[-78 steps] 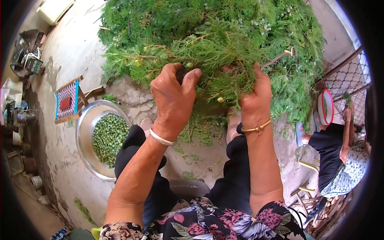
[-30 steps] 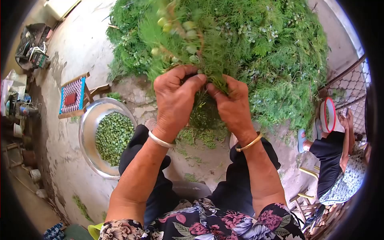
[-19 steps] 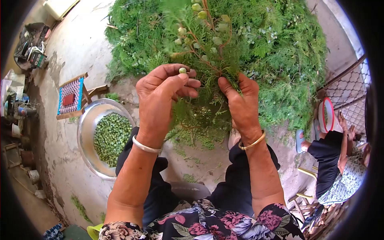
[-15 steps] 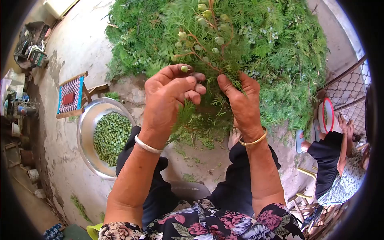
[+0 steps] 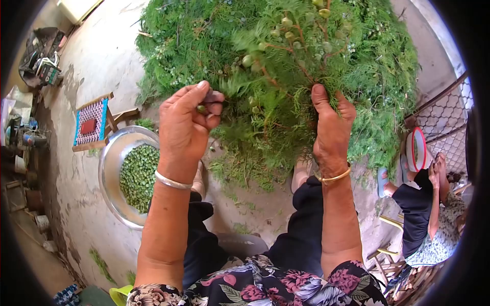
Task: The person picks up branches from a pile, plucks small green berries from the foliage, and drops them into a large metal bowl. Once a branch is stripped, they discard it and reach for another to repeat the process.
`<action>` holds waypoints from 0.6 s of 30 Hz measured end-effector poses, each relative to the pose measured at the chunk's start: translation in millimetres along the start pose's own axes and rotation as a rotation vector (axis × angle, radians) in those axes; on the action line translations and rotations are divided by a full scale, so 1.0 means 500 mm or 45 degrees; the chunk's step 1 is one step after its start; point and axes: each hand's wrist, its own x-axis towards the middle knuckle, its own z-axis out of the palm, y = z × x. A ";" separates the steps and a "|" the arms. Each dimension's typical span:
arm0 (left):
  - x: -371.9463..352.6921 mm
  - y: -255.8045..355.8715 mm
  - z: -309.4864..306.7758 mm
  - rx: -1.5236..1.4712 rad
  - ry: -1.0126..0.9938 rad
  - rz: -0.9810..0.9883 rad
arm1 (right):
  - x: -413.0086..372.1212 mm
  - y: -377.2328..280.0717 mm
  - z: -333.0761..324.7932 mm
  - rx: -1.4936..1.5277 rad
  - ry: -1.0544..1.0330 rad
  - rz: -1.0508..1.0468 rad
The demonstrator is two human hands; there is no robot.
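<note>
My right hand point(image 5: 333, 125) grips the stem of a leafy arborvitae branch point(image 5: 301, 64), thumb pressed on it. Round green cones point(image 5: 287, 22) hang along its reddish twigs, and the foliage is partly blurred. Left of the branch, my left hand point(image 5: 188, 115) is closed with its fingers curled. A small green cone point(image 5: 202, 109) shows between those fingers; whether more are behind it is hidden. Below and left of that hand stands a metal basin point(image 5: 109, 196) holding many picked green cones point(image 5: 137, 176).
A large heap of cut green branches point(image 5: 178, 56) lies ahead on the concrete floor. Left of it stands a woven-seat stool point(image 5: 91, 125). At the right sits another person point(image 5: 434, 224) near a red-rimmed round container point(image 5: 418, 148) and wire mesh point(image 5: 451, 109).
My left hand has drawn left and slightly down, away from the twigs. My right hand has shifted right with the branch, which has swung and spread.
</note>
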 end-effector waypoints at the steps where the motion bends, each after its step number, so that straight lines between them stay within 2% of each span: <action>1: 0.000 0.003 0.000 0.034 0.002 0.073 | 0.002 -0.001 -0.004 0.010 0.038 -0.023; 2: -0.003 0.004 0.005 0.072 0.039 0.169 | 0.004 -0.001 -0.007 0.011 0.040 -0.026; 6: -0.002 0.006 0.017 0.220 0.044 0.294 | 0.006 -0.002 -0.013 -0.035 0.086 -0.018; 17: -0.006 -0.004 0.050 0.294 -0.076 0.106 | -0.013 0.001 0.002 0.028 0.033 0.155; 18: -0.006 -0.007 0.051 0.245 -0.162 0.082 | -0.012 0.000 0.000 -0.038 -0.070 0.097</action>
